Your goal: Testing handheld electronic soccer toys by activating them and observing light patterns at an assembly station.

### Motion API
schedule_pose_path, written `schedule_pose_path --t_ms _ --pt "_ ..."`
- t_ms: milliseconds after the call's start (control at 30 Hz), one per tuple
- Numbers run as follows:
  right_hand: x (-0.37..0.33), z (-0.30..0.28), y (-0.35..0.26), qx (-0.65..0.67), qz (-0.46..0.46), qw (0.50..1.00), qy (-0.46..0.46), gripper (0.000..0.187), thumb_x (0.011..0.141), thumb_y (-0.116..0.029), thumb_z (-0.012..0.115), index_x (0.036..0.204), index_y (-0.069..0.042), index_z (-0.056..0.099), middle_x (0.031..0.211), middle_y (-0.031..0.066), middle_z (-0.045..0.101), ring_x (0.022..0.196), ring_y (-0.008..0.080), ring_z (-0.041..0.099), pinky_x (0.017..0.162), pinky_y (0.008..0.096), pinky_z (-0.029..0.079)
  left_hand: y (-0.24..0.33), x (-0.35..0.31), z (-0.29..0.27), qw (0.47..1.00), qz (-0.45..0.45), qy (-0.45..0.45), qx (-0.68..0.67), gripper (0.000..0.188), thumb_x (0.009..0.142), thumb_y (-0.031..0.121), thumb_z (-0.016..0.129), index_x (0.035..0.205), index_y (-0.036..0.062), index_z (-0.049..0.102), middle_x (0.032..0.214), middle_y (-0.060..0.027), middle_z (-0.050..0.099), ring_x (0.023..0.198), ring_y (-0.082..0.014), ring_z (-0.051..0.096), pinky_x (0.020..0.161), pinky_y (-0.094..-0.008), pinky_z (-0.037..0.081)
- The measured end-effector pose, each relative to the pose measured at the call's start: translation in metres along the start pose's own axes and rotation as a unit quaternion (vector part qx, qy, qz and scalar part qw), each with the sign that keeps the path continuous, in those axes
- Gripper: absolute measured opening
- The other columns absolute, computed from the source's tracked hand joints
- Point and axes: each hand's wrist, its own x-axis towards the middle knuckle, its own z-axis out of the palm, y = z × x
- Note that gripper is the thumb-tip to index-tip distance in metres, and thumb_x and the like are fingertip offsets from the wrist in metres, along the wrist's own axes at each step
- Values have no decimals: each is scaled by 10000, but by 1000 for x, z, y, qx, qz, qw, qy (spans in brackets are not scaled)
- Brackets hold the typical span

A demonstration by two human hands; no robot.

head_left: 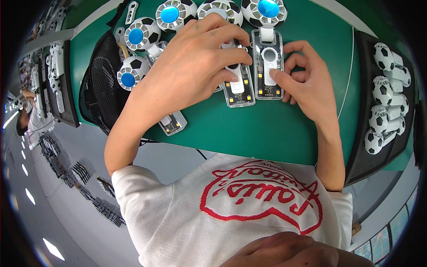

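Note:
On the green table lie several handheld fans with football-patterned heads and clear handles that show circuit boards with lit yellow LEDs. My left hand reaches over the row, its thumb and fingers closed around the handle of the middle fan; the palm hides part of the fans beneath. My right hand grips the right-hand fan by the edge, thumb on its white button strip. That fan's head, with a blue centre, points to the far edge. Under my left forearm another clear handle sticks out.
Left of the fans lies a black mesh bag. A black tray at the right holds several white football fans. Another dark tray with white parts stands at the far left, near another person. A loose white strip lies at the back.

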Motion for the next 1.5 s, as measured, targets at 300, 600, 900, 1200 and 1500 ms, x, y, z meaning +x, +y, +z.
schedule_pose_path --t_ms 300,600,900,1200,1500 --pt "0 3 1 -16 -5 1000 23 341 831 -122 715 1068 38 528 672 50 570 486 81 552 407 224 406 -1 -1 -1 1000 5 -5 -12 307 645 89 746 946 82 686 1127 -43 611 1013 -271 538 839 -399 465" --pt "0 6 2 -64 -13 997 40 458 801 -239 750 1088 35 521 664 79 604 504 152 605 442 277 455 0 -4 -5 1000 7 -29 -8 397 615 79 763 1002 88 678 1166 -39 599 1076 -279 525 896 -420 444" --pt "-3 16 -7 -329 -73 937 90 567 736 -364 736 1086 15 500 702 163 652 671 353 661 600 443 501 10 4 -8 993 7 -110 53 607 552 123 813 1135 98 646 1241 15 590 1136 -277 493 970 -431 412" --pt "-48 -26 28 -426 -109 873 210 381 704 -226 691 916 30 505 843 196 573 835 358 601 636 460 536 34 46 -8 968 8 -218 122 553 552 95 815 1086 73 676 1167 -53 608 1120 -291 480 973 -411 407" --pt "-130 -55 81 -396 -105 881 236 378 694 -143 708 957 44 511 810 175 537 752 327 602 615 420 523 39 76 2 916 63 -353 180 470 551 63 830 992 84 670 1001 -39 592 1027 -276 484 930 -405 414"
